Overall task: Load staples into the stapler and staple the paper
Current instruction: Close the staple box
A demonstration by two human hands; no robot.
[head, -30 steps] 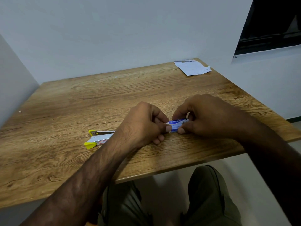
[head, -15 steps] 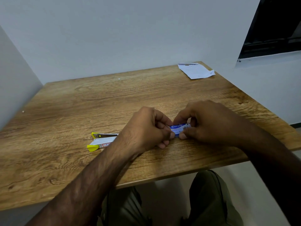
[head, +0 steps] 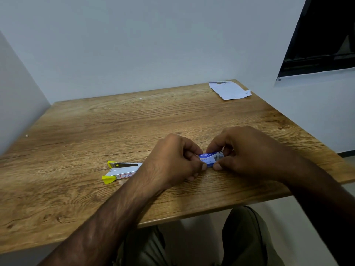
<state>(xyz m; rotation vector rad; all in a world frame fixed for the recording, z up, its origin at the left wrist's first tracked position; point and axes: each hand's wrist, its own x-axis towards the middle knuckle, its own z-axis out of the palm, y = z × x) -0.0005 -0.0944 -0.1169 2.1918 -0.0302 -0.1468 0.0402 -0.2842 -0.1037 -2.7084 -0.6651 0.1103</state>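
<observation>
A small blue staple box (head: 210,158) lay on the wooden counter (head: 134,121) near its front edge, pinched at both ends: the left hand (head: 172,160) gripped its left end with curled fingers and thumb, and the right hand (head: 247,150) clasped its right end between thumb and forefinger, so only the middle of the box showed between them. Left of the box the stapler (head: 121,169) lay swung open, its two yellow-tipped arms splayed, and the left forearm crossed over the end nearer the box and hid it. Well beyond the box, at the counter's far right corner, lay the white paper (head: 228,91), untouched. A dark window (head: 322,35) stood above and right of the box, and the person's trousered knees (head: 244,237) showed below the counter's edge. Since a second before, both hands had kept their hold in much the same spot, while the whole scene sat a little lower in view. White lettering on the box read "kangaro"; a red-bordered label on the stapler was too small to read
</observation>
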